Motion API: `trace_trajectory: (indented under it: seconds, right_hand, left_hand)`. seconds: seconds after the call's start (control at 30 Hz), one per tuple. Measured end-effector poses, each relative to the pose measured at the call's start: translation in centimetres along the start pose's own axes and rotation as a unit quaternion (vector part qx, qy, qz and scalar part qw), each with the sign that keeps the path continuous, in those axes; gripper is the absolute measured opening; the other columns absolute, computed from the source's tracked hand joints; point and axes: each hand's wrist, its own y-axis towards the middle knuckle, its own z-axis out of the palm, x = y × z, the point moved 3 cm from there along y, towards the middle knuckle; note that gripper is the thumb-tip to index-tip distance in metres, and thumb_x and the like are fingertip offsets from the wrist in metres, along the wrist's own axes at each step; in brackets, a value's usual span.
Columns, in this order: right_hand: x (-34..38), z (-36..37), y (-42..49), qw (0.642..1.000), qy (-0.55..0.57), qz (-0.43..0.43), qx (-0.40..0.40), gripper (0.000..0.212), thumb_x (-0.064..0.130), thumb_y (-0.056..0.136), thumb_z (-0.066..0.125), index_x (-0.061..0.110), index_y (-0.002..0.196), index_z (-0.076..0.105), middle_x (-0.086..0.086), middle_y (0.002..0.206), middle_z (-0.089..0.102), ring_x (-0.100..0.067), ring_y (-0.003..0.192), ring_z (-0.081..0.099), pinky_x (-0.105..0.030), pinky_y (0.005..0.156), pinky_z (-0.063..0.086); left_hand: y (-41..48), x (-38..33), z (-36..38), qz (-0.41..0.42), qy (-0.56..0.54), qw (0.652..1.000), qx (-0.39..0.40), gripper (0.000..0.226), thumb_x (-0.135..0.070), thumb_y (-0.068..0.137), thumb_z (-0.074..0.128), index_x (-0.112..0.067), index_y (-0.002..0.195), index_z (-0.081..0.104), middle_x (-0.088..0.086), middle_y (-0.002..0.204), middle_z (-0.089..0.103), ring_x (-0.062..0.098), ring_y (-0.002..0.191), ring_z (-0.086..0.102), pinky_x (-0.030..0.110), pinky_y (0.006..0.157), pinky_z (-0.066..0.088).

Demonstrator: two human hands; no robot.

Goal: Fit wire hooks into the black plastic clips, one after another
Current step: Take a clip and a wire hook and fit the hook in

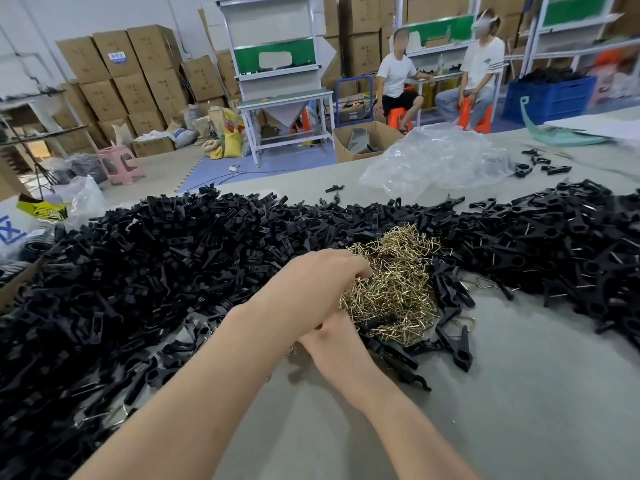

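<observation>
- A grey table (519, 393) is shown heaped with black clips (173, 258), spread in a wide band from its left edge to its far right.
- A tangle of brass-coloured wire hooks (401, 282) is piled in the middle of that band, with clips lying all around it.
- The left hand (322, 282) is laid on the near-left edge of the hooks. Its fingers are bent down and their tips are buried in the wire, so whether anything is gripped cannot be told.
- The right hand (332, 337) is tucked beneath the left, close to the table. Its fingers are hidden, so its hold cannot be told.
- A crumpled clear plastic bag (433, 154) is seen at the far side of the table, with a few stray clips beside it.
- Beyond the table, cardboard boxes (138, 71) are stacked high along the left wall. Filled sacks (225, 133) are slumped on the floor next to a white workbench (284, 98), and a pink stool (119, 164) is set near the boxes.
- Two people (398, 74) are seated on orange stools at another bench, with a blue crate (550, 98) to their right.
</observation>
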Motion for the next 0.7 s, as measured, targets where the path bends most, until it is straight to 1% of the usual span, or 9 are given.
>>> trace_trajectory:
  seconds: [0.07, 0.13, 0.2, 0.27, 0.33, 0.43, 0.47, 0.53, 0.7]
  right_hand:
    - [0.2, -0.1, -0.3, 0.999, 0.05, -0.018, 0.005, 0.003, 0.013, 0.072, 0.06, 0.016, 0.071, 0.06, -0.004, 0.062, 0.055, -0.017, 0.061, 0.045, -0.034, 0.058, 0.039]
    - [0.4, 0.0, -0.4, 0.995, 0.091, -0.024, 0.012, 0.014, 0.013, 0.075, 0.063, 0.027, 0.077, 0.068, 0.0, 0.066, 0.066, -0.015, 0.064, 0.055, -0.031, 0.058, 0.049]
    - [0.4, -0.1, -0.2, 0.991, 0.132, -0.035, 0.005, 0.018, 0.013, 0.086, 0.071, 0.03, 0.091, 0.072, -0.001, 0.081, 0.075, -0.014, 0.072, 0.065, -0.034, 0.072, 0.058]
    - [0.4, -0.4, -0.1, 0.985, 0.171, -0.035, -0.008, 0.022, 0.01, 0.09, 0.073, 0.028, 0.101, 0.073, -0.004, 0.093, 0.077, -0.012, 0.077, 0.069, -0.034, 0.08, 0.059]
    - [0.4, -0.7, -0.1, 0.981, 0.188, -0.031, -0.02, 0.024, 0.009, 0.09, 0.073, 0.029, 0.102, 0.073, -0.007, 0.101, 0.077, -0.009, 0.076, 0.069, -0.023, 0.072, 0.056]
    - [0.8, -0.8, -0.5, 0.982, 0.184, -0.048, -0.016, 0.028, 0.004, 0.09, 0.072, 0.03, 0.1, 0.073, -0.008, 0.102, 0.076, -0.007, 0.074, 0.067, -0.015, 0.065, 0.052]
    - [0.9, -0.7, -0.6, 0.982, 0.178, -0.058, -0.008, 0.029, 0.001, 0.09, 0.071, 0.029, 0.1, 0.073, -0.008, 0.101, 0.076, -0.007, 0.077, 0.068, -0.017, 0.07, 0.054]
    - [1.2, -0.5, -0.6, 0.984, 0.164, -0.069, 0.008, 0.032, -0.001, 0.089, 0.071, 0.028, 0.101, 0.073, -0.003, 0.098, 0.077, -0.006, 0.083, 0.07, -0.02, 0.078, 0.055]
    - [1.4, -0.3, -0.8, 0.988, 0.12, -0.09, 0.028, 0.031, 0.001, 0.086, 0.075, 0.026, 0.104, 0.073, 0.0, 0.097, 0.077, -0.01, 0.088, 0.071, -0.025, 0.086, 0.056]
  left_hand:
    - [-0.6, 0.1, -0.7, -0.02, -0.008, 0.999, -0.036, 0.05, -0.004, 0.095, 0.059, -0.039, 0.13, 0.053, -0.02, 0.107, 0.055, 0.007, 0.104, 0.06, 0.027, 0.077, 0.048]
    - [-2.1, 0.4, -1.8, -0.082, -0.092, 0.986, -0.11, 0.038, -0.014, 0.099, 0.057, -0.039, 0.126, 0.059, -0.02, 0.106, 0.062, 0.002, 0.098, 0.061, 0.027, 0.083, 0.053]
    - [-5.0, 0.9, -2.7, -0.156, -0.247, 0.928, -0.232, 0.03, -0.016, 0.096, 0.062, -0.04, 0.114, 0.066, -0.02, 0.093, 0.069, -0.003, 0.089, 0.064, 0.013, 0.079, 0.05]
    - [-8.7, 1.8, -2.5, -0.216, -0.372, 0.834, -0.345, 0.024, -0.015, 0.093, 0.068, -0.036, 0.105, 0.07, -0.014, 0.087, 0.073, -0.001, 0.078, 0.067, 0.007, 0.07, 0.048]
    - [-12.0, 2.9, -1.1, -0.28, -0.471, 0.728, -0.412, 0.018, -0.013, 0.092, 0.069, -0.029, 0.101, 0.07, -0.003, 0.087, 0.075, 0.006, 0.073, 0.069, 0.012, 0.067, 0.053]
    - [-14.6, 4.2, 2.5, -0.349, -0.652, 0.528, -0.418, 0.017, -0.005, 0.092, 0.066, -0.019, 0.099, 0.061, 0.003, 0.082, 0.07, 0.009, 0.072, 0.07, 0.017, 0.067, 0.057]
    - [-14.9, 4.3, 3.4, -0.358, -0.689, 0.487, -0.4, 0.018, -0.003, 0.092, 0.064, -0.018, 0.099, 0.059, 0.003, 0.08, 0.068, 0.01, 0.07, 0.069, 0.018, 0.064, 0.057]
    - [-15.1, 4.6, 4.6, -0.373, -0.715, 0.474, -0.354, 0.019, -0.002, 0.091, 0.064, -0.017, 0.101, 0.059, 0.002, 0.077, 0.069, 0.011, 0.066, 0.066, 0.018, 0.059, 0.056]
    - [-14.5, 4.7, 5.6, -0.388, -0.705, 0.508, -0.308, 0.02, -0.006, 0.088, 0.069, -0.017, 0.104, 0.061, 0.005, 0.075, 0.071, 0.013, 0.06, 0.063, 0.019, 0.054, 0.053]
